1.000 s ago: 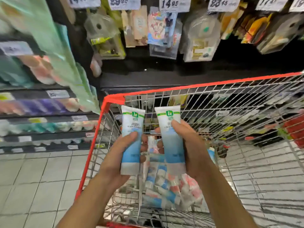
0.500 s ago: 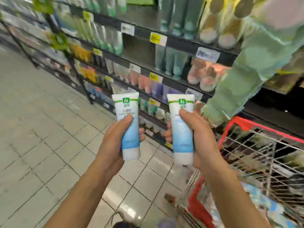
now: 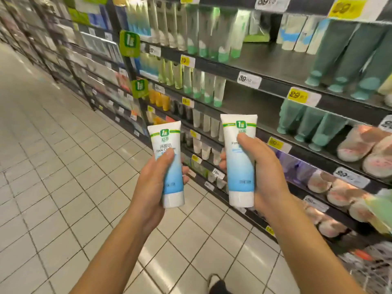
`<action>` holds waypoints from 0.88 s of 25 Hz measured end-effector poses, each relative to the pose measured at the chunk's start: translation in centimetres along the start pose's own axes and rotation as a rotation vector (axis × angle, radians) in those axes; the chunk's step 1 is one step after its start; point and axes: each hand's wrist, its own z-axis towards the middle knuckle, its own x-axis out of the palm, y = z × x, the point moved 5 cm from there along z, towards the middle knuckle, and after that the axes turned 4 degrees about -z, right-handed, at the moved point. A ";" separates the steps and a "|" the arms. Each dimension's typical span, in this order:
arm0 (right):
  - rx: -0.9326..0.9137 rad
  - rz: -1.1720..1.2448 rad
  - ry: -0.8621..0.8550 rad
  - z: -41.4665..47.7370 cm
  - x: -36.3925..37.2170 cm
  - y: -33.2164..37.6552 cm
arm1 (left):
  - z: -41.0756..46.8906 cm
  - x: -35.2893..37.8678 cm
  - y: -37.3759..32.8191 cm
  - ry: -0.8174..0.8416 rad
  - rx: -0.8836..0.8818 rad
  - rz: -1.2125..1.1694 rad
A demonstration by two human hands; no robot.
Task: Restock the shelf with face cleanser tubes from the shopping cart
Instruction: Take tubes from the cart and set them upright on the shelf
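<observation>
Left tube (image 3: 172, 179) gripped in left hand (image 3: 149, 187), right tube (image 3: 240, 172) in right hand (image 3: 267, 177); fingers wrapped round each. Both held upright, caps down, at frame centre. Step judged: carry from shopping cart (image 3: 373, 272), lower right, to shelf (image 3: 275, 64), upper right. Next: matching row to be located, tubes stood cap-down.

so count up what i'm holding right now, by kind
face cleanser tubes: 2 (left tube in the left hand, right tube in the right hand)
total: 2
</observation>
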 end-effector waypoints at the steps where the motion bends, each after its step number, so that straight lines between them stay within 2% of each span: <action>1: -0.005 -0.006 0.011 2.1 1.1 0.1 | 1.9 -0.5 -0.7 0.003 0.003 0.000; 11: -0.056 -0.053 0.186 27.7 14.1 3.5 | 26.6 -2.8 -12.6 -0.017 0.139 -0.073; 17: -0.097 -0.123 0.230 38.9 21.3 4.4 | 37.9 -5.2 -17.8 -0.033 0.166 -0.105; 22: -0.164 -0.079 0.216 47.0 27.7 3.7 | 48.0 -7.9 -22.7 0.093 0.142 -0.110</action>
